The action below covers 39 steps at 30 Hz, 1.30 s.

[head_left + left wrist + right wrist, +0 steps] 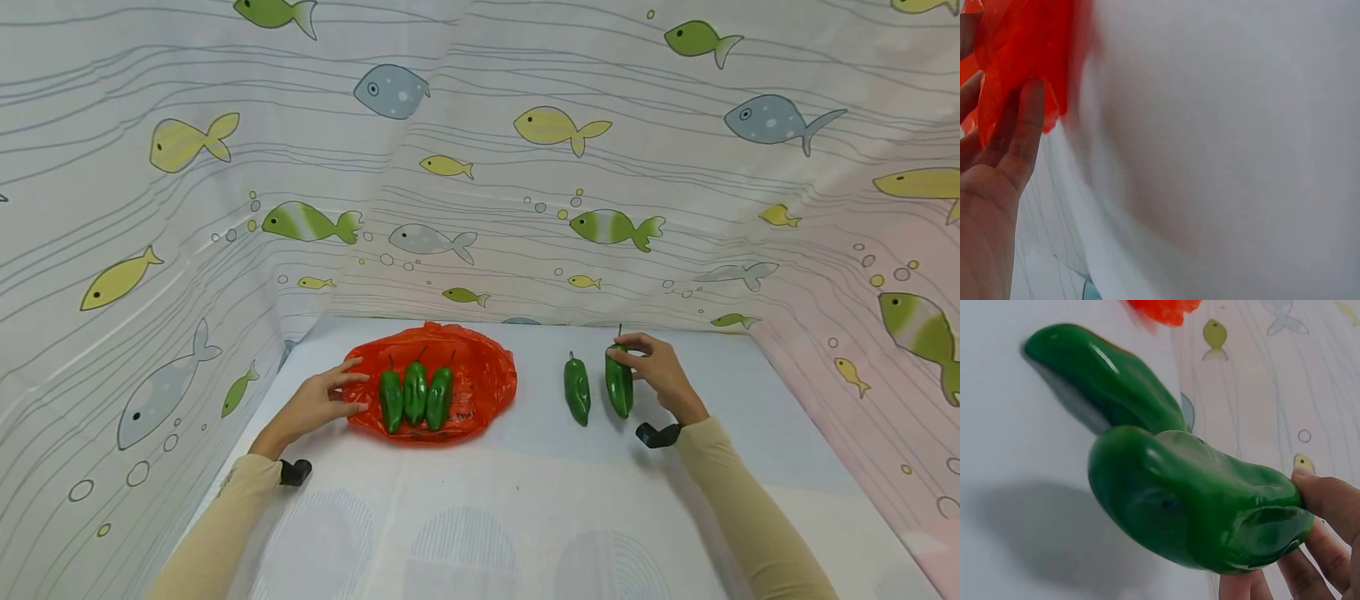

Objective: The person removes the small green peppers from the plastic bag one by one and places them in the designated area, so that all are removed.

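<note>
Three green peppers (pixel 415 393) lie side by side, stems pointing away, on a spread red plastic bag (pixel 483 385). At the bag's left edge, my left hand (pixel 318 402) touches the plastic with spread fingers. The left wrist view has those fingers (pixel 1027 128) nearly straight against the crinkled bag. My right hand (pixel 660 371) pinches another green pepper (pixel 619 387) near its stem end; in the right wrist view its blunt tip is lifted off the surface, above a shadow. Just left of it, a single green pepper (pixel 577 390) lies on the table.
The table has a white cover (pixel 525 500) with pale round prints. Fish-printed cloth (pixel 495 192) rises at the back and both sides. Each wrist carries a small black camera, such as the one on the right (pixel 658 434).
</note>
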### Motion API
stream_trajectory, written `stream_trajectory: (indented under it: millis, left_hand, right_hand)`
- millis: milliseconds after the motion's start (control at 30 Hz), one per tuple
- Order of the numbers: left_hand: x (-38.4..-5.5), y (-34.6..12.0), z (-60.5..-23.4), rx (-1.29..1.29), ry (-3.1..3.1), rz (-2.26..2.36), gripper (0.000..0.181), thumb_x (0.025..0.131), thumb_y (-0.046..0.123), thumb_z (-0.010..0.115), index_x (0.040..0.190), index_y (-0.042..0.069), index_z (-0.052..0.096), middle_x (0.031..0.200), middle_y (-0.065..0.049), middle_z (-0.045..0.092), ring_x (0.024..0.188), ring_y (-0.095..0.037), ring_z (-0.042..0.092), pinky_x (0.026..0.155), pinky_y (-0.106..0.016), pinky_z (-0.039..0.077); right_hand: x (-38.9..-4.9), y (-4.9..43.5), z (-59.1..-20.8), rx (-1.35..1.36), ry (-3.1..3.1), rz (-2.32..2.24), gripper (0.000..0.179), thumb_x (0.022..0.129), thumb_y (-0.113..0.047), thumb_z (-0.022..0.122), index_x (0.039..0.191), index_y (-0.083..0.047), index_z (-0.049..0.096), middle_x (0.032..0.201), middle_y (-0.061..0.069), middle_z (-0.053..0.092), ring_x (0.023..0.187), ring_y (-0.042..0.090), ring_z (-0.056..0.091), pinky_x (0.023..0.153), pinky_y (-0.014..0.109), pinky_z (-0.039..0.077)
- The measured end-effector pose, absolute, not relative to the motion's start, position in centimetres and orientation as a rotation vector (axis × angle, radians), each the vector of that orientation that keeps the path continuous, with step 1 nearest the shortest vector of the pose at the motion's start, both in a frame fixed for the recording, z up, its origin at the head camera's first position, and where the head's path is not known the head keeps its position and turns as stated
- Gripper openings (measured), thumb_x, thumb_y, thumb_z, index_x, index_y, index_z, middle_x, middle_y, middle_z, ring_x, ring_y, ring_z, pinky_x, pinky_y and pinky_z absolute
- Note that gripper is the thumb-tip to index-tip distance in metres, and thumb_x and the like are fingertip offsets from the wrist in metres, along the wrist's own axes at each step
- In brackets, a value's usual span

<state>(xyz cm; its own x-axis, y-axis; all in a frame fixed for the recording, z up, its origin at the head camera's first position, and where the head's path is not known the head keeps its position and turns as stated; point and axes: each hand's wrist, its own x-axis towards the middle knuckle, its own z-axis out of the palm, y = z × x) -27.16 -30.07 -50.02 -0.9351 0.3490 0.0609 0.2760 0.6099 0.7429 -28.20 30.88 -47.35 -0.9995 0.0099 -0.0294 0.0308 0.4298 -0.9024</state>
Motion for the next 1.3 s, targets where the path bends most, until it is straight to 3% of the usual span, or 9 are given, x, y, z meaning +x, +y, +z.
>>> stream_trajectory:
  millis: [267, 700, 1300]
  left_hand:
    - [-27.1, -30.1, -50.0, 0.529, 2.739, 1.242, 0.056, 0.086, 0.032, 0.085, 0.135, 0.011, 0.068, 0.165, -0.011, 0.034, 0.121, -0.033, 0.061, 0.091, -0.026, 0.053]
    - [-27.2, -30.0, -49.9, 0.531, 2.747, 1.228, 0.055, 0.087, 0.03, 0.084, 0.136, 0.011, 0.067, 0.166, -0.01, 0.034, 0.127, -0.035, 0.056, 0.098, -0.047, 0.052]
    - [-27.0, -29.9, -49.6, 0.528, 2.748, 1.223, 0.058, 0.087, 0.031, 0.085, 0.137, 0.009, 0.066, 0.165, -0.011, 0.034, 0.125, -0.035, 0.059, 0.097, -0.04, 0.053]
  right_hand:
    - [-28.3, 31.3, -48.0, 0.103, 2.639, -1.657, 0.064, 0.095, -0.041, 0.075, 0.142, -0.002, 0.056, 0.143, 0.019, 0.057, 0.107, 0.022, 0.061, 0.08, 0.032, 0.056]
    - [-29.2, 31.0, -49.5, 0.111, 2.594, -1.703, 0.056, 0.095, -0.036, 0.076, 0.138, -0.003, 0.06, 0.143, 0.019, 0.057, 0.105, 0.02, 0.062, 0.08, 0.032, 0.057]
    - [-29.7, 29.5, -50.7, 0.219, 2.539, -1.693, 0.051, 0.095, -0.034, 0.076, 0.136, -0.006, 0.061, 0.141, 0.015, 0.058, 0.109, 0.022, 0.06, 0.081, 0.028, 0.056]
